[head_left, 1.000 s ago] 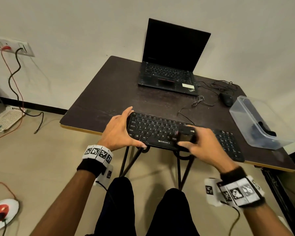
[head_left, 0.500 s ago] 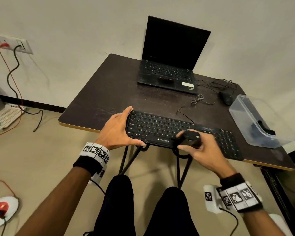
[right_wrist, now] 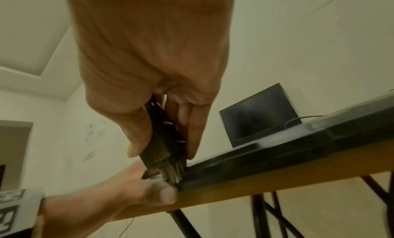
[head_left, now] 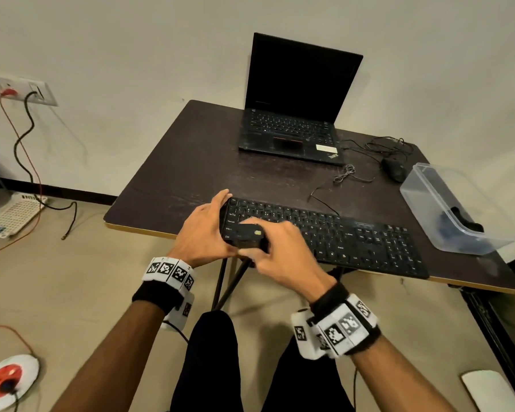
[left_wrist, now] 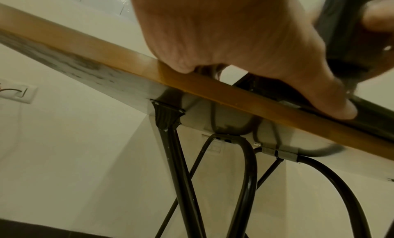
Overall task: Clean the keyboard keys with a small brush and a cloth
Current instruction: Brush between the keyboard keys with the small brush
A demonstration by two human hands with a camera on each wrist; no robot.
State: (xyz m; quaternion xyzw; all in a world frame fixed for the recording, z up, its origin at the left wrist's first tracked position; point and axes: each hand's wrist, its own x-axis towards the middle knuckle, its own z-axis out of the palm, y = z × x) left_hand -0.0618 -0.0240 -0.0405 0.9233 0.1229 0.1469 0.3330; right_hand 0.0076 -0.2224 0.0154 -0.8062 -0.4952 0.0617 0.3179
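Note:
A black keyboard [head_left: 354, 239] lies along the near edge of the dark table [head_left: 191, 162]. My left hand [head_left: 204, 227] grips its left end, fingers over the far corner and thumb on the front edge [left_wrist: 341, 110]. My right hand [head_left: 275, 243] holds a small black brush [head_left: 250, 234] over the keyboard's left keys. In the right wrist view the brush [right_wrist: 162, 140] is pinched between thumb and fingers, and its bristles [right_wrist: 171, 172] touch the keyboard's front left edge [right_wrist: 234, 165], next to my left thumb. No cloth shows outside the box.
An open black laptop [head_left: 295, 114] stands at the back of the table. A mouse [head_left: 394, 169] with its cable lies at the right. A clear plastic box [head_left: 446, 209] with dark items inside sits at the right edge. Cables and a socket board lie on the floor to the left.
My right hand has carried the brush leftward along the keyboard, from its middle front to the left end beside my left hand. The left hand kept its hold.

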